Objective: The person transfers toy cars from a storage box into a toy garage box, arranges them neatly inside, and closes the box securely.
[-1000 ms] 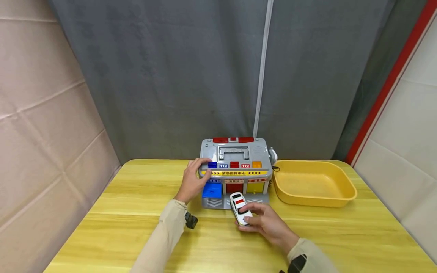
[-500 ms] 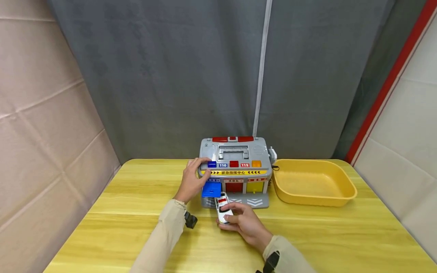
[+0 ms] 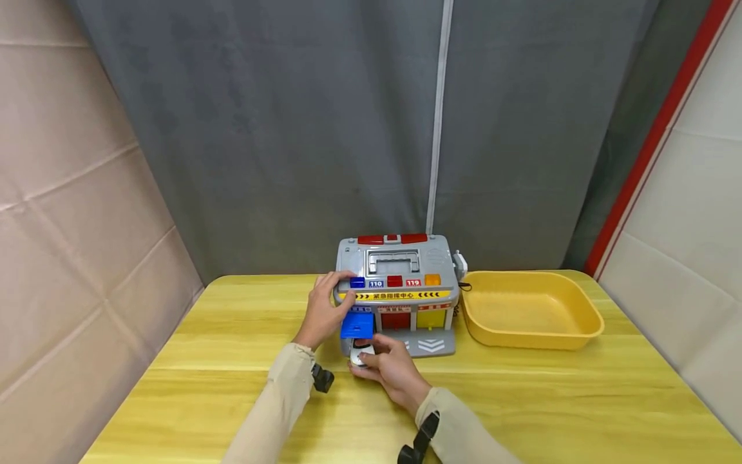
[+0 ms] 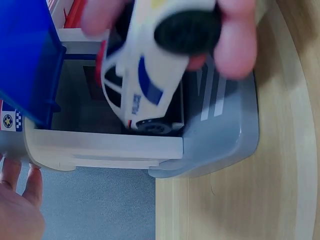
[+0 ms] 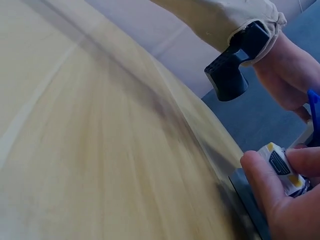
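A grey toy emergency station (image 3: 395, 295) stands on the table, its blue left garage door (image 3: 357, 325) swung up. My left hand (image 3: 326, 309) grips the station's left front corner, thumb at the front edge and fingers on top beside the blue button (image 3: 357, 282). Between thumb and fingers my right hand (image 3: 397, 372) holds a white toy police car (image 3: 362, 354) from behind. In the left wrist view the front of the police car (image 4: 147, 75) is at the mouth of the left bay, below the raised blue door (image 4: 25, 55).
Right of the station sits a yellow plastic basin (image 3: 533, 309). The red door (image 3: 396, 320) and yellow door (image 3: 431, 318) of the other bays are down. A grey curtain (image 3: 290, 142) hangs behind the wooden table (image 3: 232, 354).
My right hand has carried the police car left, from in front of the middle bay to the left bay under the raised blue door. The left hand keeps its hold on the station.
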Motion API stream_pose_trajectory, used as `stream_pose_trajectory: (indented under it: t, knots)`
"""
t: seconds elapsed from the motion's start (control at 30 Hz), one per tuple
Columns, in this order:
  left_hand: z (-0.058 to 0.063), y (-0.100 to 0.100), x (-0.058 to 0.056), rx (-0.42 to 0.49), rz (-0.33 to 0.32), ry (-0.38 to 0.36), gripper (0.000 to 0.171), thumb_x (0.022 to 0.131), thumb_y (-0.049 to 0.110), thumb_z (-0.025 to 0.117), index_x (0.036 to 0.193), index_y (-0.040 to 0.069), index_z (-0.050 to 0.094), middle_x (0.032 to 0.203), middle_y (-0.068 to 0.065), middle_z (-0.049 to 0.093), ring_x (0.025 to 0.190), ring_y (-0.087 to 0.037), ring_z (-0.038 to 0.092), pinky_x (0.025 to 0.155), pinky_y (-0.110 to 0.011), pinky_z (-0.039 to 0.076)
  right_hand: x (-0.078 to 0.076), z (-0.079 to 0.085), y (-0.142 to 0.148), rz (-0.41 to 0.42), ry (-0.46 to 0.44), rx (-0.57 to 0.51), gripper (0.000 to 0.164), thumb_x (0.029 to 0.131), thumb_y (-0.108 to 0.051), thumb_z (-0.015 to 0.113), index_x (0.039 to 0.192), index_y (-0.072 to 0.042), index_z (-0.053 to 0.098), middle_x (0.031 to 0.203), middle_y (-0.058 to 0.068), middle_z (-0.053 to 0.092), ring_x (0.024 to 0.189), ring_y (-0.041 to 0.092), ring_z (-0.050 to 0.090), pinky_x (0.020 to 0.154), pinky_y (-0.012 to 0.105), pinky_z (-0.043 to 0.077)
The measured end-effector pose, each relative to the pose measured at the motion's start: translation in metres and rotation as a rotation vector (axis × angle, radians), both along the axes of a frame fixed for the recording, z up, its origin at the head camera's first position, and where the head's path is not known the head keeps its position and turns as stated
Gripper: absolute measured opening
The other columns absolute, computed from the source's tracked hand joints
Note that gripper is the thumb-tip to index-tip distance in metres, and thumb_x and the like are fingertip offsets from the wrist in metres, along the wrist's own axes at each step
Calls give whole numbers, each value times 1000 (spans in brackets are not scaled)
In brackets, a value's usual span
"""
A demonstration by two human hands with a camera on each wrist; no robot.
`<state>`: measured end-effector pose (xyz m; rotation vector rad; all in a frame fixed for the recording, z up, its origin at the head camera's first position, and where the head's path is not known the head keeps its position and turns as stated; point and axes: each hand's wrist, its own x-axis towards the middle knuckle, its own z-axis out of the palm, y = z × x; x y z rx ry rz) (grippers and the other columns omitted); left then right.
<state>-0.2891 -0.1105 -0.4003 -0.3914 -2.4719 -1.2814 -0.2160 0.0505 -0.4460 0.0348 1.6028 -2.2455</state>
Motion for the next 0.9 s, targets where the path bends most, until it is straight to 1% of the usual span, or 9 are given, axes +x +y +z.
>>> stream_pose_trajectory:
  t: [0.1, 0.2, 0.33, 0.47, 0.6, 0.73, 0.9]
  knots:
    - [-1, 0, 1, -1, -5, 7, 30, 97, 26, 63, 126, 23, 64, 133, -2, 64, 116, -24, 47, 106, -49, 39, -2, -1, -6, -30, 12, 11, 52, 97, 9, 52, 147, 2, 45, 147, 31, 43, 116, 35, 66, 94, 44, 59]
    - [-1, 0, 1, -2, -2, 28, 30, 96, 25, 63, 126, 23, 64, 132, -3, 64, 115, -24, 48, 105, -49, 39, -4, 0, -10, -67, 30, 30, 54, 96, 9, 52, 148, 2, 44, 147, 31, 44, 119, 36, 65, 95, 45, 58]
    - [0, -1, 2, 1, 4, 34, 30, 96, 25, 63, 126, 23, 64, 132, -3, 65, 113, -24, 47, 104, -49, 38, -7, 0, -15, -119, 34, 50, 50, 95, 9, 53, 145, 1, 49, 139, 30, 50, 114, 33, 67, 93, 45, 59]
    - [-1, 0, 2, 1, 2, 25, 30, 96, 26, 63, 126, 23, 64, 132, -3, 64, 114, -23, 47, 105, -48, 37, -9, -1, -17, -149, 25, 66, 47, 96, 8, 54, 143, 0, 52, 134, 28, 53, 109, 28, 69, 92, 46, 59]
    - [-2, 1, 1, -1, 4, 19, 31, 97, 27, 63, 127, 23, 64, 132, -3, 64, 115, -23, 46, 107, -48, 36, -11, -1, -18, -163, 29, 67, 44, 98, 5, 54, 142, 0, 54, 131, 26, 54, 108, 26, 69, 92, 46, 59]
    - [-2, 2, 0, -2, 3, 12, 30, 97, 27, 62, 127, 23, 63, 132, -3, 64, 115, -23, 46, 106, -49, 37, -11, -1, -17, -159, 30, 60, 41, 98, 5, 53, 139, 3, 56, 135, 28, 57, 115, 33, 69, 97, 47, 56]
    - [-3, 1, 0, 3, 6, 17, 30, 97, 27, 62, 127, 22, 64, 132, -2, 64, 117, -23, 46, 107, -49, 37, -12, -1, -16, -156, 45, 133, 38, 97, 3, 56, 135, 5, 59, 134, 24, 64, 122, 33, 66, 105, 46, 51]
